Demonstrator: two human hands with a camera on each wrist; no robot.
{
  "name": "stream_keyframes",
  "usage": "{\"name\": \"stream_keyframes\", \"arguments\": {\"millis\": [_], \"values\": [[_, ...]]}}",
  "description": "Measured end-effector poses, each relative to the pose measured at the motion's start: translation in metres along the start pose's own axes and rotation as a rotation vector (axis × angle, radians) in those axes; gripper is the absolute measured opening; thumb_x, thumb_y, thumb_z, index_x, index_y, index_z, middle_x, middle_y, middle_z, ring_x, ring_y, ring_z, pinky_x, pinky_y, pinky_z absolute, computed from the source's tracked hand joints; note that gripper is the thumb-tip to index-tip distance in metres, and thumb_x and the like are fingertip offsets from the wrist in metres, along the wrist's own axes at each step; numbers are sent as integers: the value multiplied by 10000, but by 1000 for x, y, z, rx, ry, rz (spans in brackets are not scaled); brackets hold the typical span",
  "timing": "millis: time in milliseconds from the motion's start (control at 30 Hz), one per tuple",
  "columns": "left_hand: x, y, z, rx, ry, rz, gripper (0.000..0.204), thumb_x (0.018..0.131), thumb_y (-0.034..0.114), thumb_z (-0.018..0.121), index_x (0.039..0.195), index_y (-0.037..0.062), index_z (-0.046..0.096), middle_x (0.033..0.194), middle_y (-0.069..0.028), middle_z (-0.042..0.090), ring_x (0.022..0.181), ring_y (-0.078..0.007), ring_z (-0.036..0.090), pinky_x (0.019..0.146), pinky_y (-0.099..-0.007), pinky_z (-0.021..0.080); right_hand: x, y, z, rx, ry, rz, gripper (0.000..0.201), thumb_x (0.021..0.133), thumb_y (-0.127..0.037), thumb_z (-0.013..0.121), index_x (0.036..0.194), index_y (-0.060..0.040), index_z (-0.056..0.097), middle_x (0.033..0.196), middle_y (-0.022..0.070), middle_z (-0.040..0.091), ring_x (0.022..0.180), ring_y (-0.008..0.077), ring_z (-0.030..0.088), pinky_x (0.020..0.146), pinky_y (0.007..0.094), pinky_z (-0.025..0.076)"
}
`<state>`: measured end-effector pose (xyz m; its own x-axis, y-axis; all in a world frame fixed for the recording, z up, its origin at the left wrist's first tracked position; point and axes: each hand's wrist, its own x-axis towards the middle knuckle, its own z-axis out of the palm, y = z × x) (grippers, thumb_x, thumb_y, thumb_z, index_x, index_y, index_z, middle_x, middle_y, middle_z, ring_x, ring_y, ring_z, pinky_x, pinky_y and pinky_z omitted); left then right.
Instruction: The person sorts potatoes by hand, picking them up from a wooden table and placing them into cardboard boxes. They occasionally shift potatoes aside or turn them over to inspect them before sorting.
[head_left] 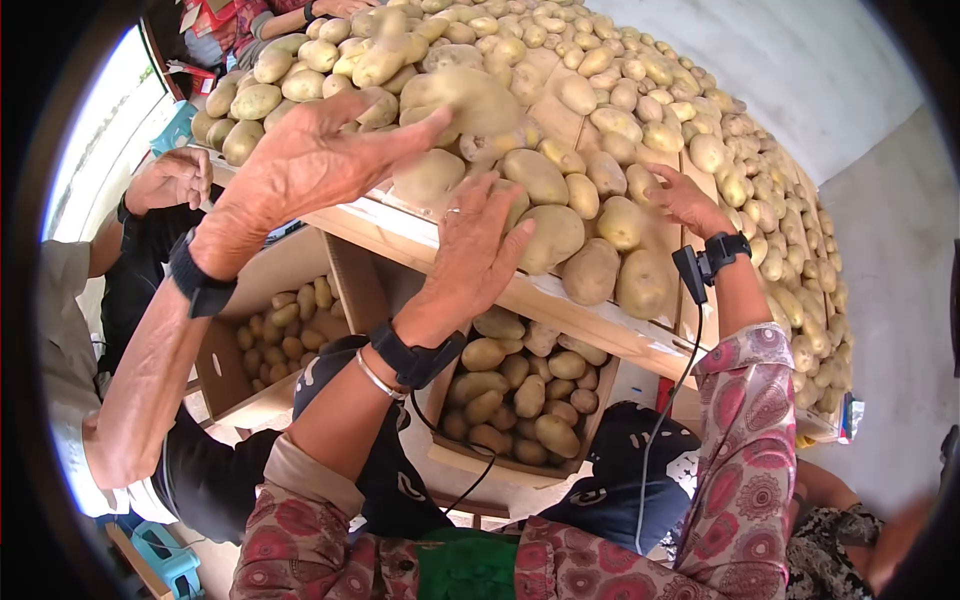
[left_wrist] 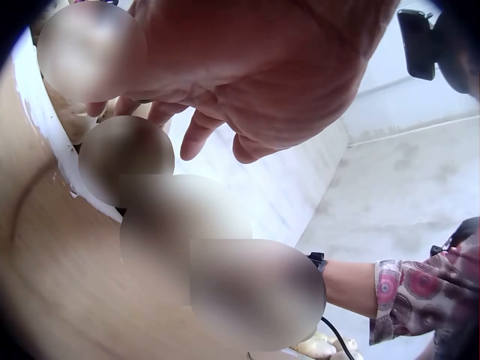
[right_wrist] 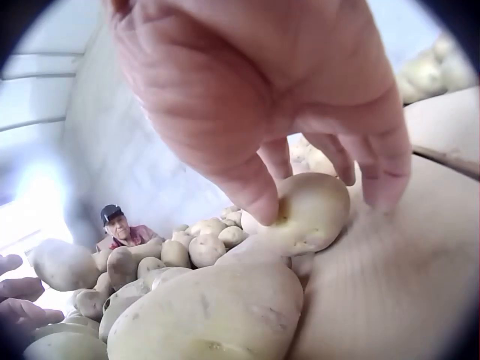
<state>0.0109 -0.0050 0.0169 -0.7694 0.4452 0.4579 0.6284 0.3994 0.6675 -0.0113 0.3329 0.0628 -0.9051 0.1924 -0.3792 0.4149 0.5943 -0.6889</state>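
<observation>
My left hand (head_left: 472, 248) reaches over the near edge of the potato-covered table, its fingers stretched out against potatoes there. In the left wrist view those fingers spread apart with no potato gripped, and the shapes below are blurred. Farther right, my right hand (head_left: 692, 207) curls its thumb and fingers about a yellowish potato (right_wrist: 319, 214), seen between them in the right wrist view. A larger potato (right_wrist: 206, 311) lies close by that hand. Between my hands, several big potatoes (head_left: 552, 238) sit along the table edge.
Another person's hand (head_left: 310, 160) stretches across from the left, near a blurred potato (head_left: 470, 98). Under the table edge stand two cardboard boxes of potatoes, a left box (head_left: 222, 372) and a middle box (head_left: 592, 425). A cable (head_left: 655, 440) hangs from my right wrist.
</observation>
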Motion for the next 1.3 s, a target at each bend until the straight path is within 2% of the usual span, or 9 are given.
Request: {"name": "stream_keyframes", "arguments": {"millis": [233,533,867,967,1067,1133,1167,1200,1300], "values": [[-3,2,3,28,10,15,429,960,291,468,1289,17,440,1388,-281,324,1308,-426,295,1072,-455,239,13,12,7,197,96,-87,659,746,-187,723,1341,-71,463,1162,107,551,924,126,507,711,248,461],[3,7,15,161,7,51,401,943,284,494,1249,26,477,1341,-277,354,1263,-487,295,1072,-508,245,20,22,-1,173,4,-81,682,833,-327,692,1408,-163,365,1388,125,395,1264,202,377,1003,354,349],[6,3,13,109,84,76,407,919,248,536,1261,39,467,1358,-262,348,1261,-501,295,1033,-534,280,20,11,4,83,18,-52,736,853,-432,633,1448,-166,292,1419,145,357,1320,247,332,1018,377,334],[14,-8,8,46,189,136,403,898,220,567,1244,38,475,1326,-271,380,1220,-490,352,992,-525,328,20,20,-8,-180,271,-280,671,865,-400,620,1403,-99,354,1327,122,476,1236,227,437,976,353,378],[15,-14,-3,-27,248,193,340,915,193,557,1212,36,502,1225,-217,509,1165,-373,471,991,-391,373,-23,22,-7,-42,532,-443,522,880,-298,615,1279,12,487,1198,115,580,1145,167,517,923,303,418],[15,-13,-11,-12,318,214,293,914,172,564,1171,32,542,1146,-153,583,1081,-304,542,939,-355,410,-100,-8,26,363,414,-500,427,899,-252,599,1232,7,534,1139,116,616,1088,145,562,897,289,444],[13,7,-24,-339,194,117,322,858,52,545,1168,-11,482,983,-161,579,868,-257,570,745,-332,463,-129,-1,44,451,309,-500,384,907,-241,593,1207,-6,553,1093,105,635,1023,143,594,873,285,465],[11,-3,-24,-202,209,79,341,833,-7,534,1170,2,481,908,-105,598,787,-185,565,666,-278,459,-154,2,54,533,214,-517,342,914,-230,586,1183,-19,571,1046,95,654,959,140,625,849,280,487],[1,-23,-22,-541,182,-49,383,831,61,587,1196,20,481,1017,-152,578,934,-252,566,773,-325,462,-207,23,114,712,29,-388,203,923,-195,579,1028,-29,631,870,51,671,796,120,649,716,232,526]]}}
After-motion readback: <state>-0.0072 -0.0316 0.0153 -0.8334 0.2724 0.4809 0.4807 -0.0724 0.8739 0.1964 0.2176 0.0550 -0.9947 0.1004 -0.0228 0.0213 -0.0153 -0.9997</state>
